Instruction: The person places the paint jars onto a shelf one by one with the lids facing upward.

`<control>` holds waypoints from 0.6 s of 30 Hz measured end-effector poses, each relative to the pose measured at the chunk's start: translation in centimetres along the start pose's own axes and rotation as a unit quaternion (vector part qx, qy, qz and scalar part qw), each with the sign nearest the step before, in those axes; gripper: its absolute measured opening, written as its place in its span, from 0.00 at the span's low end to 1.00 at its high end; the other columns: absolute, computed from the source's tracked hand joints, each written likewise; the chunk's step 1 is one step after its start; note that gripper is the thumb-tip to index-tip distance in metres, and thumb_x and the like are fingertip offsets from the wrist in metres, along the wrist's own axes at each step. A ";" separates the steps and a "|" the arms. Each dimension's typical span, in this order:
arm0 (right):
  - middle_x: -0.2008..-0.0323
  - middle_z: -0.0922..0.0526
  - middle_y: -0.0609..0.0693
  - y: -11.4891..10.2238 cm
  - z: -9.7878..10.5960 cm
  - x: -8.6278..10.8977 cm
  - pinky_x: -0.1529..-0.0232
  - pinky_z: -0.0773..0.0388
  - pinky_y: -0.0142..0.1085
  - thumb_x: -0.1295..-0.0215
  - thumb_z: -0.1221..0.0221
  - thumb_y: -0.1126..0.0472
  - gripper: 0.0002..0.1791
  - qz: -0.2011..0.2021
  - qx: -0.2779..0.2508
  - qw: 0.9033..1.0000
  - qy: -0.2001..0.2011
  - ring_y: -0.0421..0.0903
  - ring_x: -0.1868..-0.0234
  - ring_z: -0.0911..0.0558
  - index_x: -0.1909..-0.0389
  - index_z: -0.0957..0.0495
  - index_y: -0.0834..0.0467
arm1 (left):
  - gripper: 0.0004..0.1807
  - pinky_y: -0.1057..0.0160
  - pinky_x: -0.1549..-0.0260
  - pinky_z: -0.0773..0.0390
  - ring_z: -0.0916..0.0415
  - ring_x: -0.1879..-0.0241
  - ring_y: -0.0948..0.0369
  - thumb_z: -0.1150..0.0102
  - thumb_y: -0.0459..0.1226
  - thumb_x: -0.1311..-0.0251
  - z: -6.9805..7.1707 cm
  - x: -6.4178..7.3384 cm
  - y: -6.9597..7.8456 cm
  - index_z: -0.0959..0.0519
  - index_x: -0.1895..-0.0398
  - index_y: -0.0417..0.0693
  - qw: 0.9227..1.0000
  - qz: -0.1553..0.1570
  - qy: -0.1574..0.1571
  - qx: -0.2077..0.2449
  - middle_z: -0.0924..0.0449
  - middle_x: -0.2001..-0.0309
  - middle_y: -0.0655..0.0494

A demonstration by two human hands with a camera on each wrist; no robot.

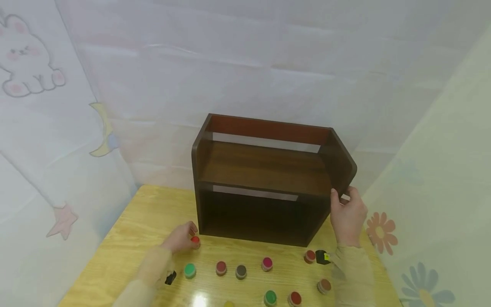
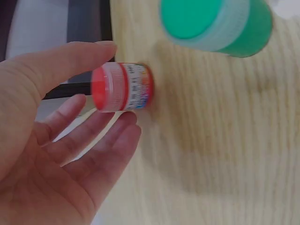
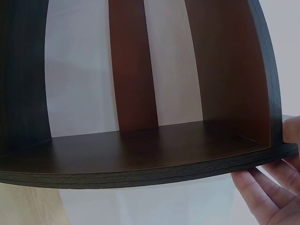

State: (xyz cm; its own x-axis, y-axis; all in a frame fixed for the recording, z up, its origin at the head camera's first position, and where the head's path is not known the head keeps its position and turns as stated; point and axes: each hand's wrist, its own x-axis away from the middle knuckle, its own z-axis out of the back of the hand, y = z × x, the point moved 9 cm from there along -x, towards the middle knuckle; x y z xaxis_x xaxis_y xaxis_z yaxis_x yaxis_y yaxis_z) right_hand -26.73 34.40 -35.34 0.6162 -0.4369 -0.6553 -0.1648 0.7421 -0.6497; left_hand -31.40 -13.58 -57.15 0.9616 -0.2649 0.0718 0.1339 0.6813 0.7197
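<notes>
A dark brown two-tier wooden shelf (image 1: 264,166) stands upright on the wooden table (image 1: 153,209). My right hand (image 1: 349,217) grips the edge of its right side panel, thumb in front and fingers behind; the right wrist view shows the fingers (image 3: 262,194) against the outer side of the dark board (image 3: 117,176). Close to the shelf's lower left corner, my left hand (image 1: 181,238) surrounds a small red paint jar (image 2: 133,86). Its thumb (image 2: 89,52) lies over one side with a gap, and the fingertips are right at the other side.
Several small paint jars stand in front of the shelf, among them a teal one (image 1: 189,270), a dark one (image 1: 241,271), a magenta one (image 1: 267,263) and a green one (image 1: 270,297). Pale printed sheets (image 1: 245,55) hang behind and at both sides of the table.
</notes>
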 end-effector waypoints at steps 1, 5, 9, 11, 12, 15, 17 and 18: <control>0.59 0.15 0.64 0.0 -0.1 0.0 0.67 0.37 0.11 0.31 0.36 0.61 0.13 0.000 0.001 1.000 0.000 0.61 0.65 0.12 0.55 0.21 0.68 | 0.22 0.54 0.65 0.21 0.23 0.66 0.56 0.22 0.29 0.54 -0.2 0.0 -0.1 0.24 0.57 0.40 1.000 -0.005 -0.004 -0.006 0.21 0.64 0.50; 0.59 0.14 0.63 0.3 -0.2 0.1 0.67 0.37 0.11 0.31 0.35 0.61 0.13 -0.001 0.007 1.000 0.008 0.58 0.65 0.12 0.55 0.21 0.67 | 0.17 0.60 0.72 0.23 0.26 0.70 0.59 0.24 0.28 0.50 -0.8 0.0 0.1 0.19 0.58 0.43 0.999 -0.042 -0.017 -0.020 0.20 0.67 0.53; 0.59 0.14 0.61 0.2 0.0 0.2 0.67 0.35 0.12 0.32 0.36 0.60 0.13 -0.008 0.007 1.000 0.016 0.29 0.69 0.16 0.55 0.20 0.67 | 0.11 0.59 0.69 0.24 0.25 0.67 0.56 0.25 0.28 0.49 -0.8 0.1 0.6 0.15 0.62 0.42 0.996 -0.073 -0.018 -0.041 0.18 0.65 0.51; 0.59 0.14 0.61 0.2 0.0 0.2 0.68 0.35 0.12 0.32 0.36 0.60 0.13 -0.011 0.004 1.000 0.017 0.17 0.70 0.24 0.55 0.20 0.67 | 0.11 0.59 0.67 0.23 0.24 0.65 0.54 0.25 0.28 0.49 -0.9 0.1 0.7 0.15 0.63 0.43 0.995 -0.078 -0.016 -0.052 0.17 0.64 0.52; 0.59 0.14 0.61 0.2 0.0 0.2 0.68 0.35 0.12 0.32 0.36 0.60 0.13 -0.012 0.003 1.000 0.017 0.13 0.70 0.28 0.55 0.20 0.67 | 0.11 0.58 0.66 0.23 0.23 0.64 0.54 0.24 0.28 0.50 -0.9 0.1 0.6 0.14 0.63 0.43 0.995 -0.080 -0.013 -0.058 0.17 0.64 0.52; 0.59 0.14 0.61 0.0 -0.1 0.2 0.67 0.36 0.12 0.31 0.36 0.60 0.13 -0.010 0.003 1.000 0.016 0.27 0.69 0.16 0.55 0.20 0.67 | 0.11 0.58 0.67 0.24 0.24 0.66 0.56 0.24 0.28 0.51 -1.2 -0.1 0.4 0.15 0.65 0.44 0.993 -0.086 -0.007 -0.075 0.18 0.66 0.54; 0.59 0.14 0.62 -0.1 -0.1 0.2 0.67 0.36 0.12 0.31 0.36 0.61 0.13 -0.009 0.002 1.000 0.017 0.44 0.67 0.12 0.55 0.21 0.68 | 0.11 0.59 0.69 0.25 0.26 0.68 0.58 0.24 0.29 0.51 -1.5 -0.2 0.3 0.16 0.66 0.45 0.992 -0.091 -0.003 -0.086 0.19 0.69 0.55; 0.59 0.14 0.62 -0.1 -0.1 0.2 0.67 0.37 0.12 0.31 0.36 0.61 0.13 -0.010 0.002 1.000 0.016 0.53 0.66 0.11 0.55 0.21 0.68 | 0.11 0.59 0.70 0.25 0.27 0.70 0.59 0.24 0.29 0.51 -1.5 -0.2 0.3 0.16 0.66 0.46 0.991 -0.093 -0.003 -0.091 0.20 0.70 0.56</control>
State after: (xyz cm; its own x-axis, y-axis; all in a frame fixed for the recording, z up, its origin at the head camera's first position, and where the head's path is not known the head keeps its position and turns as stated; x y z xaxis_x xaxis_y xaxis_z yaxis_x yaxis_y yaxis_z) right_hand -26.65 34.18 -35.46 0.5938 -0.4676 -0.6548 -0.1501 0.7352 -0.6611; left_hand -31.23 -12.25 -58.03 0.9149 -0.4009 -0.0467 0.3506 0.7319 0.5843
